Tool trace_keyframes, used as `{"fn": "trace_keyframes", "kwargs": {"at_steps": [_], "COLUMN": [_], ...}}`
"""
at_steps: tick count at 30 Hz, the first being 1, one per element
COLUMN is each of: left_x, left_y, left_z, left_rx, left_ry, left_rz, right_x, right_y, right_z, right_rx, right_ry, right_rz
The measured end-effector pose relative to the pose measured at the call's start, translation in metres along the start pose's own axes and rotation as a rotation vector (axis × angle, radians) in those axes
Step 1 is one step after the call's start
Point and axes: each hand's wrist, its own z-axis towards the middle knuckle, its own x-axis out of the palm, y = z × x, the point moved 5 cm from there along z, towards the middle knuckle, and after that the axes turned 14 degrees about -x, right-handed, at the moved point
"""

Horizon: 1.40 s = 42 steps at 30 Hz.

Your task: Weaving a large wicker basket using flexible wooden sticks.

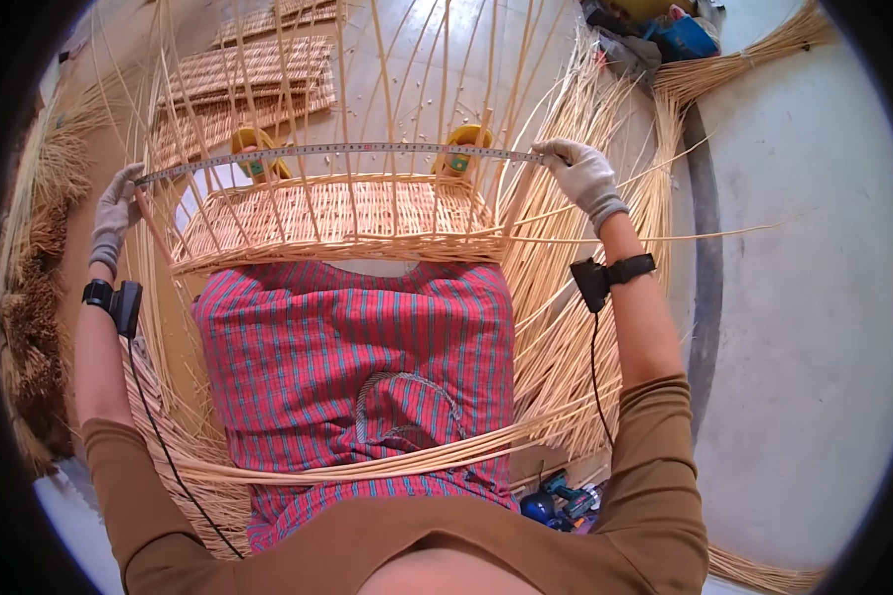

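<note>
A metal tape measure [387, 148] stretches in a slight arc across the upright stakes of a woven wicker basket [337, 213]. My left hand [117, 208], in a pale glove, pinches the tape's left end beside an outer stake. My right hand [578, 178], also gloved, grips the tape's other end at the basket's right side; its fingertips are small in view. The basket rests at the far edge of a red plaid apron [352, 327] over my lap, with long loose canes [387, 465] lying across the apron.
Woven panels [243, 69] lie on the floor [804, 297] ahead. Yellow slippers [461, 139] show behind the basket. Long cane bundles [590, 347] lie at right, brushy bundles [45, 248] at far left. A blue container [680, 38] stands at top right, a drill [556, 491] at lower right.
</note>
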Motion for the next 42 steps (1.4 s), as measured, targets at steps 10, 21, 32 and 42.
{"fn": "trace_keyframes", "kwargs": {"at_steps": [10,21,32,42], "left_x": [0.036,0.058,0.061,0.058], "left_y": [-0.07,-0.072,-0.09,-0.094], "left_z": [-0.059,-0.061,-0.078,-0.067], "left_rx": [0.501,0.28,0.073,0.215], "left_ry": [-0.094,0.06,-0.007,-0.083], "left_rz": [0.595,0.477,0.501,0.686], "right_x": [-0.005,-0.029,-0.024,-0.026], "right_y": [-0.089,-0.136,-0.106,-0.096], "right_z": [-0.001,-0.019,-0.019,-0.017], "right_rx": [0.021,0.01,-0.006,0.125], "right_ry": [0.066,0.034,0.004,-0.047], "right_rz": [0.094,0.289,0.233,0.11]}}
